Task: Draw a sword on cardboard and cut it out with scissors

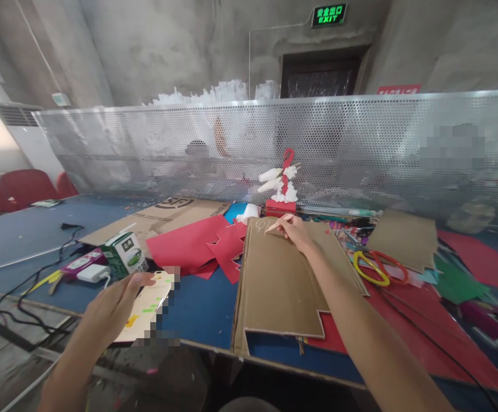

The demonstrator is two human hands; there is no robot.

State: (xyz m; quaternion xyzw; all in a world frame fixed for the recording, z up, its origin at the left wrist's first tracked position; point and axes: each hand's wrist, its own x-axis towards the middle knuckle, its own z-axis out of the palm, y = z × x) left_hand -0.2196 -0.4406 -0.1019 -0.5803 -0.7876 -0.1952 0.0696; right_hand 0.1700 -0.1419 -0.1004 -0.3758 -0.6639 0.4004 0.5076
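Observation:
My left hand (114, 309) grips a phone (139, 317) in a cream case with yellow and green marks, over the table's front edge; its screen side is blurred out. In my right hand (295, 232) is a thin, light-coloured pencil (273, 224), its tip at the top left of a brown cardboard sheet (281, 280). Pale curved lines show on the cardboard beside the tip. The sheet has a notch cut out of its lower right corner and lies on the blue table (208, 312).
Red paper pieces (189, 243) and a milk carton (126, 252) stand to the left, near a white charger (93, 273) and cables. On the right are yellow-and-red-handled scissors (371, 269), cardboard scraps and coloured paper. A perforated metal divider (163, 143) rises behind a red-and-white ornament (284, 189).

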